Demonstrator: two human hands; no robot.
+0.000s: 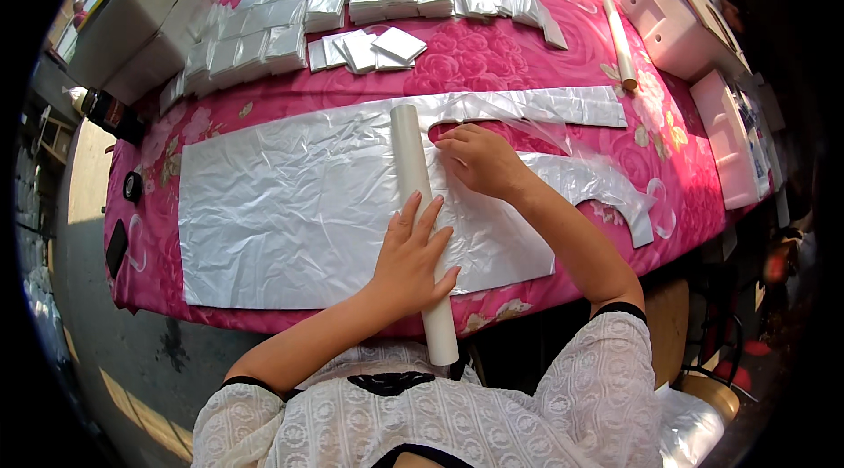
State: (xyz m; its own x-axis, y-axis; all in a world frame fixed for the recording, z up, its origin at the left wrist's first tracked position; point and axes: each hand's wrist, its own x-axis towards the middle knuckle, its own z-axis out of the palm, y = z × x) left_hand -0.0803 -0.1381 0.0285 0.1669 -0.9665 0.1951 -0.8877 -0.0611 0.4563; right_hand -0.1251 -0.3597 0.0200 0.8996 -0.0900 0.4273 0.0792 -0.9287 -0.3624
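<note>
1. Across the pink flowered tablecloth [492,64], a stack of thin white plastic bags [290,204] lies spread flat in front of me.
2. A long white cardboard tube [420,204] lies across the bags, one end jutting past the near table edge toward my chest.
3. My left hand [411,255] lies flat on the tube's lower half, fingers spread and loose, pressing it down rather than gripping it.
4. My right hand [479,160] sits just right of the tube, fingers bent, smoothing the plastic there; nothing grasped.
5. Beyond the tube, along the far edge, rows of folded bag packets [352,7] are stacked, so much looks finished.
6. No plastic wraps the tube yet; this sheet looks barely begun.
7. A second tube [620,42] lies far right of the first, unused.
</note>
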